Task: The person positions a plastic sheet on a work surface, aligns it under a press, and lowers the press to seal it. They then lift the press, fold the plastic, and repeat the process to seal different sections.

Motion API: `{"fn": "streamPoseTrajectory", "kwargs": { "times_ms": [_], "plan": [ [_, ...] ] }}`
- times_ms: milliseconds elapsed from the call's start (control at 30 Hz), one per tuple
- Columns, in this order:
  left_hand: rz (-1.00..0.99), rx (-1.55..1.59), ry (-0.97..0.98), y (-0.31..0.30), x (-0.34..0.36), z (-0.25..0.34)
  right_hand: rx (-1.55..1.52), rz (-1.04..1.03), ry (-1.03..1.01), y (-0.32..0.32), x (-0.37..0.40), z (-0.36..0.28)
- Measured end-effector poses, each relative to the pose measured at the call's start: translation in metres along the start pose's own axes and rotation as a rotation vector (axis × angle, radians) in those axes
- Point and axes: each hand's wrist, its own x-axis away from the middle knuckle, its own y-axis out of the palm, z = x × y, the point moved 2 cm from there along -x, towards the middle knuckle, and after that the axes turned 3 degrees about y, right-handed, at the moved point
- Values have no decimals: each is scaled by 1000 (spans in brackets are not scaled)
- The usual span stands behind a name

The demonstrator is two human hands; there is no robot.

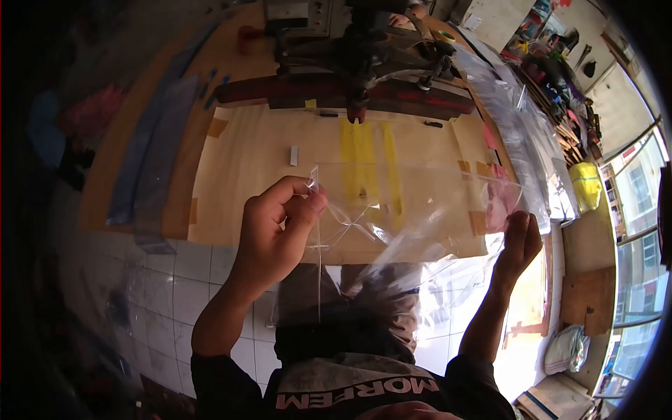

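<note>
A clear plastic sheet (413,217) is stretched between my two hands, over the front part of the table and hanging past its near edge. My left hand (283,217) pinches its upper left corner between thumb and fingers. At the right, my right hand (521,238) grips the other upper corner. Creases and bright reflections run through the plastic near my left hand. Beneath it lies brown paper (245,168) with yellow tape strips (359,154) down the middle. A small white piece (294,155) sits on the paper beyond my left hand.
A machine with a long dark red bar (280,91) spans the back of the table. Folded clear plastic (521,105) lies along the right side, and bluish plastic strips (150,161) along the left. A yellow bag (585,183) is by the windows. Part of another person's hand (406,17) shows behind the machine.
</note>
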Motion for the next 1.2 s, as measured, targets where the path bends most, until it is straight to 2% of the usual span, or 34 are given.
{"fn": "streamPoseTrajectory", "kwargs": {
  "times_ms": [133, 300, 367, 433, 500, 667, 900, 933, 967, 1000, 1100, 1133, 1167, 1200],
  "plan": [
    [-15, 89, -14, -1, 1, 7, 12, 37, 89, -3, 4, -12],
    [-25, 98, -30, -1, 1, 13, -56, 37, 99, -8, 2, -12],
    [-40, 104, -23, -1, 2, 11, -82, 43, 79, -10, 2, -8],
    [-10, 76, 15, 4, 1, 13, -83, 77, -26, -8, 0, -7],
    [-32, 99, -10, 4, 1, 8, -58, 90, 12, -11, 3, -11],
    [-27, 118, -19, 6, -5, -4, 104, 50, -194, -16, 8, -24],
    [32, 53, -25, 8, -1, -8, 155, 35, -198, -20, 6, -21],
    [31, 49, 28, 10, 4, -2, 99, -17, -87, -21, 3, -19],
    [30, 46, 79, 12, 10, 6, 96, -14, -82, -22, -1, -16],
    [26, 40, 75, 16, 19, 15, -54, -64, -20, -23, -7, -11],
    [-65, -4, 365, 39, 46, 45, -440, -120, 113, -33, -20, 5],
    [-134, -136, 497, 50, 53, 58, -562, -119, 98, -36, -26, 5],
    [-279, -252, 765, 59, 51, 74, -683, -117, 81, -41, -35, 5],
    [-356, -165, 819, 72, 59, 78, -800, -133, 23, -49, -50, 12]
  ]
}}
